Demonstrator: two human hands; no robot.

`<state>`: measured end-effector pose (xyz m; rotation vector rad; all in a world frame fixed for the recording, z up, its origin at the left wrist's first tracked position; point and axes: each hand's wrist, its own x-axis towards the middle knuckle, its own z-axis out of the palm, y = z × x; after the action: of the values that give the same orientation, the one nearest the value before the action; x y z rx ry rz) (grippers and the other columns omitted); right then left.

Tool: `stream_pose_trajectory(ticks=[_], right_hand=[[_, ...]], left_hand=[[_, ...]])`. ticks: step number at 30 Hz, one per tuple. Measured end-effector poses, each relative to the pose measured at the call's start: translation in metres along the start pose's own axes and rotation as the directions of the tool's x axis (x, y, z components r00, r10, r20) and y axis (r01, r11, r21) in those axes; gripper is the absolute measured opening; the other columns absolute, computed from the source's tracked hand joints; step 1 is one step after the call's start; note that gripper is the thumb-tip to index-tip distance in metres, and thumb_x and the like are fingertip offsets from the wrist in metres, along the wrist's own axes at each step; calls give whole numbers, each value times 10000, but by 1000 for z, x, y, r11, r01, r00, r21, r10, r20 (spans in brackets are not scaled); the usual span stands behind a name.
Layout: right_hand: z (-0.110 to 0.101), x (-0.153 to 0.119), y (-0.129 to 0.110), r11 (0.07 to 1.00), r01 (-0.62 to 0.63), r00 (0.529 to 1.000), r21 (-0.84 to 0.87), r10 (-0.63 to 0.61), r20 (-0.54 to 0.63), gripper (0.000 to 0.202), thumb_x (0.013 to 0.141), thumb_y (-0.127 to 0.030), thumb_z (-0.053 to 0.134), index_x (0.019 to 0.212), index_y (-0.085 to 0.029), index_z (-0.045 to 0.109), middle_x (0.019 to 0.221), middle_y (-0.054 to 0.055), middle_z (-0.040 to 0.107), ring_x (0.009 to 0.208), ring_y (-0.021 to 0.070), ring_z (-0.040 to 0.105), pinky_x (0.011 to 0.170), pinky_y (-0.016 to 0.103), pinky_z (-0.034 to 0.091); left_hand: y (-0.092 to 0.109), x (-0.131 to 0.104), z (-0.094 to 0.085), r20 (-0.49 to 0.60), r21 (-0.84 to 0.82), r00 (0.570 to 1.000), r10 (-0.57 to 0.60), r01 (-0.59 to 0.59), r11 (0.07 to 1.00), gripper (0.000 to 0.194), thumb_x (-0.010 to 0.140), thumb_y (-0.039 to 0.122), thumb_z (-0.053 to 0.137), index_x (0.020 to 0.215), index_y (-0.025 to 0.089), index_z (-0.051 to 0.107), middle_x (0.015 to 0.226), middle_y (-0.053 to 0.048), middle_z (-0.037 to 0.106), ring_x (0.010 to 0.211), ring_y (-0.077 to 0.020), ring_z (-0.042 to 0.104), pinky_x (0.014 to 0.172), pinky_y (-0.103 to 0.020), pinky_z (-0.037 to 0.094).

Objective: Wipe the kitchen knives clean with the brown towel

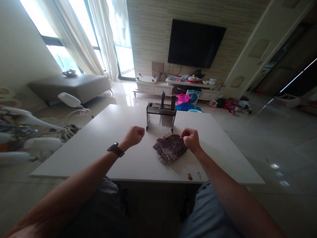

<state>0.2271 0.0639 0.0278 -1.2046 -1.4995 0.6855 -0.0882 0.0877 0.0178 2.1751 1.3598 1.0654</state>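
Observation:
My left hand is closed in a fist over the white table, left of a crumpled brown patterned cloth; nothing shows in it. At the cloth's right edge, my right hand is also closed, its fingers overlapping the fabric in view. I cannot tell whether they touch it, and no held thing is visible. Just beyond the cloth stands a knife block with clear sides and a dark top. A black handle sticks up from it, and a second dark handle stands at its right end.
Two small flat items, a brownish one and a pale one, lie near the table's front edge. Past the table are a pink basket, a low white cabinet and a wall television. White chairs stand at left.

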Motion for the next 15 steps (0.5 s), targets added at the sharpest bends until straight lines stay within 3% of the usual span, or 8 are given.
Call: stream_pose_trajectory(ticks=[15], right_hand=[[2,-1,-2,1000,-7,1000,21,7,3,213,453,-209,418,516,-193,621,495,10,591,505,144,504,501,246,329]], left_hand=[[-4,-3,12,-12,-1,989,145,-145,989,152,511,42,420,484,173,491,503,27,486,523,-108,424,528,-229,300]])
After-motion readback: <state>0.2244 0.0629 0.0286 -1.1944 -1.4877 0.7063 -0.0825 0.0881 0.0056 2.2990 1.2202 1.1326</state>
